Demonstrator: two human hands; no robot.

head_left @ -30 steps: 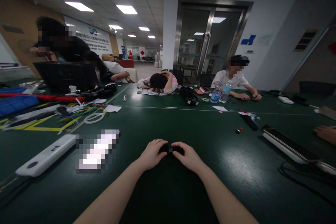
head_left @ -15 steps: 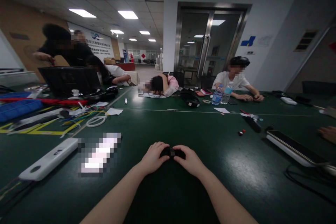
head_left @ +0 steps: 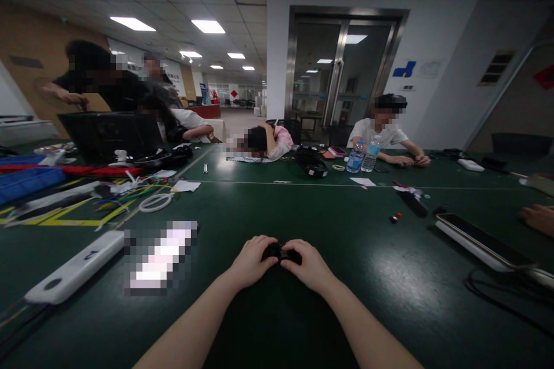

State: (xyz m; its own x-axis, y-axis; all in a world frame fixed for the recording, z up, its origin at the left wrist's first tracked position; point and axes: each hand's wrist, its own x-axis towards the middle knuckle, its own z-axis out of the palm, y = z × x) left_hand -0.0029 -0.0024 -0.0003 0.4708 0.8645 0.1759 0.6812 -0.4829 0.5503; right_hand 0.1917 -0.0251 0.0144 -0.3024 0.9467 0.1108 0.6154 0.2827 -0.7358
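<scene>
Hands, the left hand point(head_left: 251, 262) and the right hand point(head_left: 309, 262), keep nearly the same place as half a second ago, but the greyish patch between them at the middle of the black object point(head_left: 293, 255) shows less plainly now. Each hand is partly curled, pinching its own end of the object, thumb on the near side and fingers beyond; the two sets of fingertips stand just apart. In this dim light, with fingers covering much of it, I cannot tell whether it is one piece or two. Both forearms point(head_left: 203, 308) reach in from the lower edge and converge over the green tabletop point(head_left: 242, 207), palms turned inward. Left of them lies a white bar point(head_left: 78, 268); to the right, a dark-screened phone point(head_left: 485, 239). Farther off, two bottles point(head_left: 355, 160) stand upright near a seated person point(head_left: 376, 135). Beyond the standing person point(head_left: 115, 83), a background figure point(head_left: 164, 87) appears farther right than before.
</scene>
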